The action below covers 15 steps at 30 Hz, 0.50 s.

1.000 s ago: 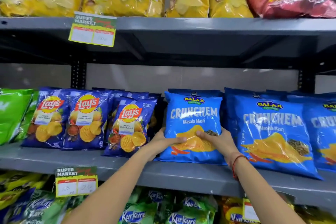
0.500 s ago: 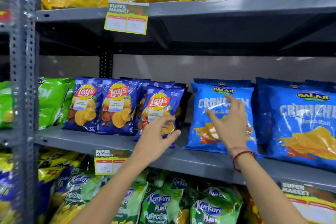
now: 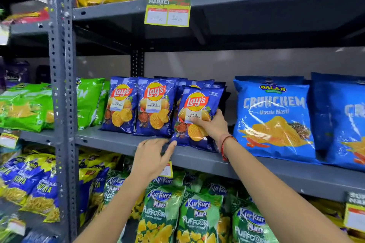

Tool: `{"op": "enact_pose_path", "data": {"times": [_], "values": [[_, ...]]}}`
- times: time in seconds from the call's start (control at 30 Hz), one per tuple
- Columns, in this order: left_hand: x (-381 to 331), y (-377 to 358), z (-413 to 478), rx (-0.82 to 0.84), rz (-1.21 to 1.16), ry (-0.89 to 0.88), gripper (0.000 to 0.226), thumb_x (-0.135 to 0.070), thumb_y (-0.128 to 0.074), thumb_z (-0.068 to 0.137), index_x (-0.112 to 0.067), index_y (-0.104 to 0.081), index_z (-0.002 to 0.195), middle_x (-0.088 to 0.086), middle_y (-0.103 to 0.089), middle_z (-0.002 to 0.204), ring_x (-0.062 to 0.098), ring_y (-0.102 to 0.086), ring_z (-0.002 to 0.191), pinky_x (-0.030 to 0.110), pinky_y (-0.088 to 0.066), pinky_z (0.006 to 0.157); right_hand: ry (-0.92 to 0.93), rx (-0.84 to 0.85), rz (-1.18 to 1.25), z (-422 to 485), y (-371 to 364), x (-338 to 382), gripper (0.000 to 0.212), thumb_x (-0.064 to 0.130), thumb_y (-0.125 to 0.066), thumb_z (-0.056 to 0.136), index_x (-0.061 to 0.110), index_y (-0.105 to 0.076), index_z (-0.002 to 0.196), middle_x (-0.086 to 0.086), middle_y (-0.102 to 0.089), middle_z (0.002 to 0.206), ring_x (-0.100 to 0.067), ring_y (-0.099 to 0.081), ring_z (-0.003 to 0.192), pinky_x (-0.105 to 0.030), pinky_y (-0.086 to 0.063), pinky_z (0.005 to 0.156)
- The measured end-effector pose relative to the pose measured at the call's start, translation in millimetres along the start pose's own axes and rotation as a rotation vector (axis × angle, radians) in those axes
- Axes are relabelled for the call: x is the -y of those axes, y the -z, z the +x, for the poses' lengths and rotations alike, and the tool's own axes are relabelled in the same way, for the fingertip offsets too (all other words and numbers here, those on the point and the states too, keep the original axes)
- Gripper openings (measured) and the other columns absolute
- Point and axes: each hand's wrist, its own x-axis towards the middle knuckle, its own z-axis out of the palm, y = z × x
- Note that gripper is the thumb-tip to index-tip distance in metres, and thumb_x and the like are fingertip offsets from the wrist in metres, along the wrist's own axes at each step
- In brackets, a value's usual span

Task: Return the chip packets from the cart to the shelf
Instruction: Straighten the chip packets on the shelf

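Now that both hands have left the Crunchem packet (image 3: 273, 118), standing rightward, my right hand (image 3: 212, 125) clamps the front Lay's packet (image 3: 195, 116); left hand (image 3: 152, 159), fingers apart, reaches its base. Straightening remains.

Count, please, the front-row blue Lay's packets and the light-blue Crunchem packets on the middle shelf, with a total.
Blue Lay's packets: 3, one held by the right hand
Light-blue Crunchem packets: 2, one cut off by the frame
Total: 5
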Motion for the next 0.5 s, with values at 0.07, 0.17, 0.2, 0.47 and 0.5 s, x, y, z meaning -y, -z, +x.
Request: {"op": "enact_pose_path", "data": {"times": [0.07, 0.17, 0.2, 0.47, 0.5], "values": [[1, -1, -2, -0.023, -0.011, -0.006, 0.083, -0.071, -0.005, 0.084, -0.019, -0.068, 0.098, -0.002, -0.073, 0.089, 0.021, -0.064, 0.086, 0.035, -0.042, 0.083, 0.019, -0.013, 0.043, 3, -6, -4, 0.092, 0.042, -0.089, 0.052, 0.017, -0.046, 0.129, -0.003, -0.063, 0.126, -0.025, -0.059, 0.116, -0.046, -0.047, 0.102], [1, -3, -5, -0.076, -0.048, -0.003, 0.079, -0.067, -0.008, 0.088, -0.017, -0.069, 0.093, -0.001, -0.072, 0.081, 0.022, -0.065, 0.079, 0.035, -0.043, 0.079, 0.09, -0.028, 0.061, 6, -14, -3, 0.086, 0.032, -0.088, 0.059, 0.016, -0.044, 0.131, -0.002, -0.063, 0.123, -0.022, -0.059, 0.115, -0.043, -0.047, 0.103], [1, -5, -5, -0.086, -0.054, -0.002, 0.078, -0.066, -0.01, 0.088, -0.017, -0.07, 0.093, -0.001, -0.073, 0.082, 0.022, -0.066, 0.079, 0.036, -0.045, 0.079, 0.115, -0.026, 0.056, 7, -15, -2, 0.081, 0.028, -0.087, 0.062, 0.016, -0.045, 0.129, -0.001, -0.063, 0.121, -0.021, -0.059, 0.114, -0.042, -0.047, 0.102], [0, -6, -6, -0.108, -0.057, -0.009, 0.075, -0.062, -0.012, 0.09, -0.016, -0.071, 0.092, 0.0, -0.075, 0.086, 0.021, -0.067, 0.081, 0.038, -0.047, 0.08, 0.155, -0.068, -0.145, 9, -19, -6, 0.095, 0.045, -0.083, 0.064, 0.014, -0.034, 0.14, -0.012, -0.044, 0.137, -0.028, -0.039, 0.132, -0.044, -0.038, 0.109], [0, -6, -6, -0.107, -0.058, -0.011, 0.074, -0.062, -0.013, 0.091, -0.016, -0.071, 0.091, 0.001, -0.075, 0.085, 0.022, -0.067, 0.08, 0.038, -0.048, 0.079, 0.131, -0.07, -0.162, 8, -18, -7, 0.1, 0.048, -0.082, 0.063, 0.015, -0.031, 0.142, -0.012, -0.041, 0.138, -0.029, -0.036, 0.134, -0.045, -0.036, 0.11]]}}
